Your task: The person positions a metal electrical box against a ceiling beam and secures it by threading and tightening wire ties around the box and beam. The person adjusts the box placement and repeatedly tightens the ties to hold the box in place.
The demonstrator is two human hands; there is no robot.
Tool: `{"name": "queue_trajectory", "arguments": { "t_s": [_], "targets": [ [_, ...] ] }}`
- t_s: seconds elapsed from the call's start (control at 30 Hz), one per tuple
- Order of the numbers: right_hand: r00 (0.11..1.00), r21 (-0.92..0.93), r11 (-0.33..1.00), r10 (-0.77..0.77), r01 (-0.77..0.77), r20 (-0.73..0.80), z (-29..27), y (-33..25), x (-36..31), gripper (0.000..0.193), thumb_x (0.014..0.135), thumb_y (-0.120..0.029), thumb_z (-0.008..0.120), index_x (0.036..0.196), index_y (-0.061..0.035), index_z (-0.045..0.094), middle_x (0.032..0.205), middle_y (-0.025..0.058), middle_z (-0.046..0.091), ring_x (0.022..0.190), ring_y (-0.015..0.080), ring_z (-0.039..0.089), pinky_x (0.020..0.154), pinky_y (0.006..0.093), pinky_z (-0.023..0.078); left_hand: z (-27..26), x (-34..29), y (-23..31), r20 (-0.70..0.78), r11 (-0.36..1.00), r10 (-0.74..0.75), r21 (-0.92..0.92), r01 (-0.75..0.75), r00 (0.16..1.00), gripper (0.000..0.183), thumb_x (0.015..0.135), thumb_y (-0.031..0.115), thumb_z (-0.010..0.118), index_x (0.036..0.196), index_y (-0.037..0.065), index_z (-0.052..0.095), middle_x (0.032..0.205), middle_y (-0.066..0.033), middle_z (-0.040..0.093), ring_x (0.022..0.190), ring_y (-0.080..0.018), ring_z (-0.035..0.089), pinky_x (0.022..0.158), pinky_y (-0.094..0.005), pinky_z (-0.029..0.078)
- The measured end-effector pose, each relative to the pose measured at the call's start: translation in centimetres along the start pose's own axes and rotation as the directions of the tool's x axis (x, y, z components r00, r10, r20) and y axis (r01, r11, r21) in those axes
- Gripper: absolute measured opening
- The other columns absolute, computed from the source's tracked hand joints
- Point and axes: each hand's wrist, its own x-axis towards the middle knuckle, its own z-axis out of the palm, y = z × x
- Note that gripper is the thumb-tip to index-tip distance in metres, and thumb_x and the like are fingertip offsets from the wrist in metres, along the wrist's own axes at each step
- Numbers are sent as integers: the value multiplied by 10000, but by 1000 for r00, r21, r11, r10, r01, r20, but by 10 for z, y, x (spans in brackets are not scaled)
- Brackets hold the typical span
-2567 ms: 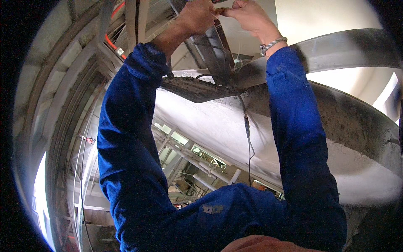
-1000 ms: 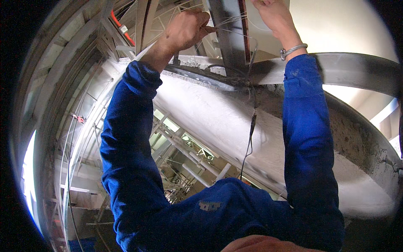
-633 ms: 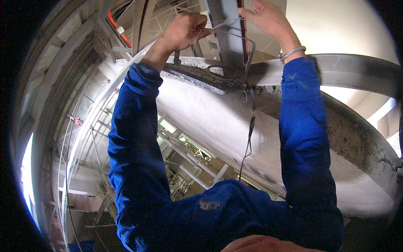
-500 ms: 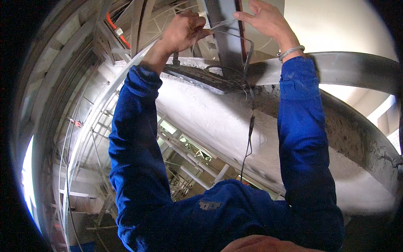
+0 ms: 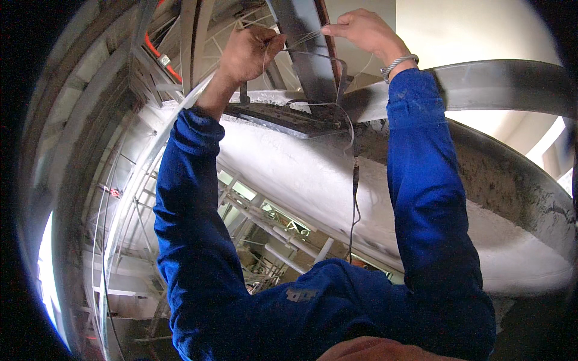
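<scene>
Thin pale strands, like wire or string, stretch between my two raised hands. My left hand is closed in a fist-like grip on their left end, and a loose strand hangs below it. Thumb and fingertips of my right hand pinch the other end; a twisted metal-coloured bracelet circles that wrist. Just behind the strands slopes a dark steel beam. A thin grey cable bends beside the beam and joins a dark cable that hangs down toward my chest.
A broad curved metal band runs off to the right of the beam. Below it lies a large pale curved surface. Scaffold tubes show far below, and an orange strap hangs at upper left.
The view has shifted a little, and both hands sit slightly farther left in it. My right fingertips have come together on the strands. My left hand keeps its grip.
</scene>
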Motion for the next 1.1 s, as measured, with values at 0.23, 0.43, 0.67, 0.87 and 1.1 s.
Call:
{"name": "queue_trajectory", "arguments": {
  "t_s": [0.23,0.43,0.67,0.87,1.1],
  "targets": [
    [994,-87,990,-111,110,-8,-8,-1,2,383,795,-377,657,794,4,691,829,244,643,816,424,618,726,463,488,4,10,12,-216,975,221,67,-212,951,229,901,251,623,801,57,692,765,-103,674,686,-281,629,740,-342,512],
    [980,-10,990,-138,138,-143,1,6,7,354,752,-366,681,727,-13,671,716,198,598,698,350,569,646,435,461,4,20,28,206,657,-177,-703,271,963,214,827,193,669,746,20,575,773,-65,649,696,-201,582,712,-315,460],
    [993,-15,1000,-17,15,-117,3,2,7,455,746,-484,767,760,-36,685,714,137,656,661,266,615,634,374,483,15,34,45,12,992,-74,105,72,997,240,827,153,642,1014,54,530,750,-185,618,763,-387,634,650,-432,495],
    [987,-107,993,-65,49,-147,4,2,8,341,802,-383,732,856,-47,708,843,163,689,783,314,658,683,398,502,22,49,46,48,931,26,362,-42,999,216,812,156,641,997,53,602,827,-218,662,812,-422,647,712,-472,532],
    [950,17,982,-176,186,-258,1,0,11,317,742,-316,655,768,-2,696,760,244,635,741,414,630,676,481,492,9,43,40,82,1000,-24,-1,25,996,151,793,180,684,817,32,694,748,-177,668,688,-271,666,645,-379,520]
  ]
}}
